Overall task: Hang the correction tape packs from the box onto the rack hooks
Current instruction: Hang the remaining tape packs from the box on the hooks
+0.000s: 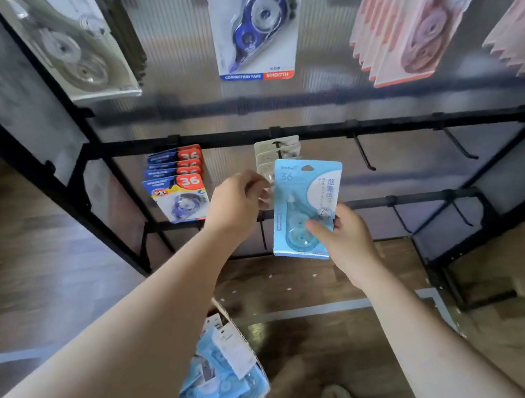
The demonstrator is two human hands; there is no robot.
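— Start nearest the feet. What's down there?

— The open cardboard box (243,344) on the wooden floor, with a heap of light-blue carded correction tape packs (214,394) still in it (plenty left, I'd judge).

— And the one in hand?

— A light-blue carded pack with a clear blister (304,205), held upright, long axis near vertical, its hang hole (307,168) at the top. The right hand (347,236) grips its lower edge, thumb across the front. The left hand (241,202) has its fingers curled at the upper left edge; whether it pinches the card or the pale packs behind, I cannot tell.

— Where's the hook from there?

— Straight behind and slightly up: a black metal hook (277,147) on the black rack rail (381,127), already carrying a few pale cream packs (276,154). The hole sits just below and right of the hook's tip, so the move turns on raising it and pushing away. The right hand is the one carrying it.
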